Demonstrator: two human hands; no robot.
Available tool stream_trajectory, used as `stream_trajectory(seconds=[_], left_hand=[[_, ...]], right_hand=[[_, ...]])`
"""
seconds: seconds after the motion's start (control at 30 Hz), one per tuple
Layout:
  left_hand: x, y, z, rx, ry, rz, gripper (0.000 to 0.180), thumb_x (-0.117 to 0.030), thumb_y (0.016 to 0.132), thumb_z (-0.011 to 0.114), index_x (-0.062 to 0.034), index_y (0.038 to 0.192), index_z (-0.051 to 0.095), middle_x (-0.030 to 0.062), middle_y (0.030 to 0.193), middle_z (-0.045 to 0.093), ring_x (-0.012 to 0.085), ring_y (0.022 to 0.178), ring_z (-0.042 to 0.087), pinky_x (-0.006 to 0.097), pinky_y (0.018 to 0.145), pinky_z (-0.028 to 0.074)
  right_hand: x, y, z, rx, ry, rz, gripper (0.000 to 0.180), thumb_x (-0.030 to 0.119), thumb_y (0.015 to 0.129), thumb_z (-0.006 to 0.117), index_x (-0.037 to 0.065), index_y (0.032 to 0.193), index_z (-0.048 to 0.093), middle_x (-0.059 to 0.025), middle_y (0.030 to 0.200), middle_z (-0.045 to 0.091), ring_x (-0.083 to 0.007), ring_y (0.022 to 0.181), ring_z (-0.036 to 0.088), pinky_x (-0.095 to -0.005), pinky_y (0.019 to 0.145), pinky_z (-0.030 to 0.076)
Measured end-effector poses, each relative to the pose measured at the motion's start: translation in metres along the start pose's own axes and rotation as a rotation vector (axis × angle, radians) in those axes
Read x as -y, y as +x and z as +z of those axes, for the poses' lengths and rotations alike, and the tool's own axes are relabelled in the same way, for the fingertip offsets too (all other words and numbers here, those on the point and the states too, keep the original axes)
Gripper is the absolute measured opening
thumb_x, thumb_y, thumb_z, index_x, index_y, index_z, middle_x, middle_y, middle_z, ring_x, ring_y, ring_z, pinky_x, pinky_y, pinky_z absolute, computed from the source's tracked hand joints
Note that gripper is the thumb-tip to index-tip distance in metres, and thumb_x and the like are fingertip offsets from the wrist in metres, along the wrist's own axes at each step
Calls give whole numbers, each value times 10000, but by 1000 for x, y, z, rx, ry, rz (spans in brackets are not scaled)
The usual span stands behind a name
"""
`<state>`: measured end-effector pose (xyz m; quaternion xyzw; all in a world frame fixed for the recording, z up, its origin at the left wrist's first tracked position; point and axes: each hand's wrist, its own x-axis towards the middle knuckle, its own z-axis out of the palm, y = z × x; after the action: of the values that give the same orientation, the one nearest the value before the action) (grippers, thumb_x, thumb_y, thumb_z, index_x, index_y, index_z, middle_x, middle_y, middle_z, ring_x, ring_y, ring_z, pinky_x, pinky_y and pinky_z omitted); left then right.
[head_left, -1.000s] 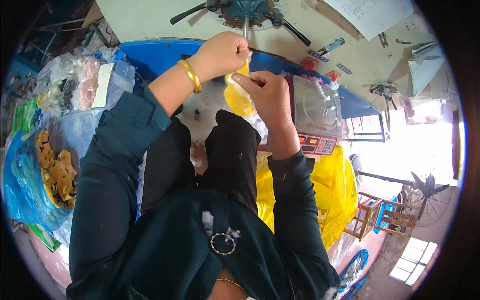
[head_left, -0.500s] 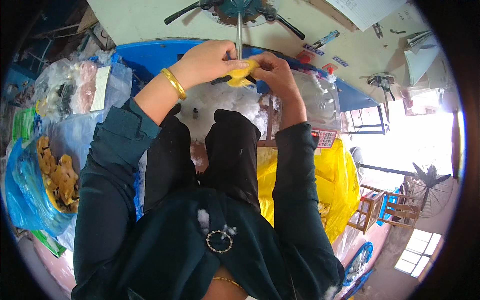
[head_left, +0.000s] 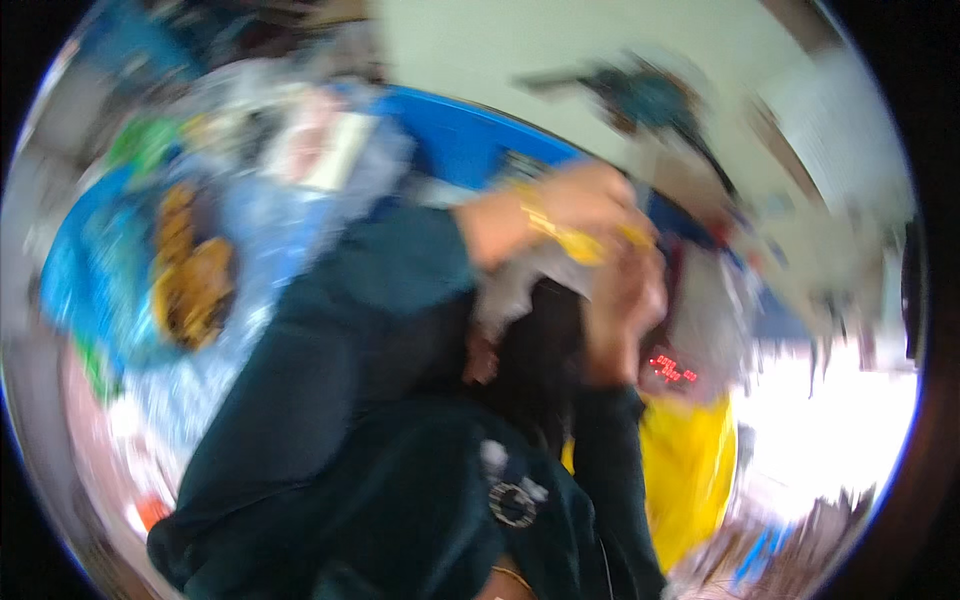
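Note:
Motion smears the picture. My left hand (head_left: 592,200), with a gold bangle (head_left: 545,215) at its wrist, is closed near the front of the table. Just below and to its right is my right hand (head_left: 630,295), fingers curled upward. Between them shows a small bit of a yellow plush piece (head_left: 636,237), mostly covered by the fingers. Both hands appear to grip it, though the blur hides the exact fingertips. White fluffy stuffing (head_left: 525,268) lies under my hands, above my lap.
Beyond my hands, a blue panel (head_left: 460,135) edges the pale tabletop (head_left: 480,50), where a dark green machine base (head_left: 650,100) stands. At left, a blue plastic bag (head_left: 90,270) holds yellow-brown plush pieces (head_left: 195,290). A red-lit display (head_left: 672,370) and a yellow bag (head_left: 690,480) are at right.
The view has swung, shifting the scene and tilting the table edge. My hands have come away from the machine's metal rod, with the yellow plush piece still between them.

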<state>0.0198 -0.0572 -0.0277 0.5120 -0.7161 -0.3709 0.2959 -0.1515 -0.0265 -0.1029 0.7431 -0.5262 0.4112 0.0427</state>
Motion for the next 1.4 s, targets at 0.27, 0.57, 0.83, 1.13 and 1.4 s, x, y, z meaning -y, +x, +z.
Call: stream_trajectory(seconds=[0.27, 0.57, 0.83, 1.13, 1.4], left_hand=[[-2, -16, 26, -253, 213, -9, 552, -559, 779, 603, -22, 683, 685, 176, 672, 631, 358, 667, 625, 440, 573, 474], [-18, -28, 39, -392, 357, 180, 409, -442, 733, 716, -37, 728, 655, 130, 685, 627, 324, 675, 642, 403, 536, 479], [-1, -57, 39, -336, 461, 143, 212, -265, 721, 672, -68, 798, 652, 122, 696, 637, 309, 668, 645, 415, 544, 485], [-4, -84, 38, -352, 501, 210, 120, -239, 762, 619, -140, 732, 679, 103, 710, 650, 304, 695, 649, 433, 567, 493], [-29, -110, 39, -579, 217, -148, 436, -389, 750, 763, -21, 901, 585, 99, 750, 603, 236, 670, 614, 336, 599, 481]], right_hand=[[-6, 40, -3, 252, 771, 633, 445, 295, 977, 433, -30, 1269, 522, -166, 1159, 588, -254, 1007, 592, -362, 857, 491], [-96, 69, 51, 640, 1018, 368, 494, 370, 995, 346, -13, 1282, 465, -143, 1158, 587, -235, 1038, 594, -375, 848, 498], [2, 56, 2, 362, 1063, 804, 513, 432, 995, 398, -20, 1149, 588, -133, 1080, 621, -244, 892, 648, -376, 769, 546], [32, -11, -5, 202, 1216, 561, 423, 329, 989, 443, -13, 1236, 475, -125, 1144, 574, -231, 1000, 585, -349, 866, 486], [12, 34, -21, 449, 1569, 1074, 374, 307, 933, 526, -9, 1125, 581, -129, 979, 647, -225, 839, 668, -345, 708, 560]])
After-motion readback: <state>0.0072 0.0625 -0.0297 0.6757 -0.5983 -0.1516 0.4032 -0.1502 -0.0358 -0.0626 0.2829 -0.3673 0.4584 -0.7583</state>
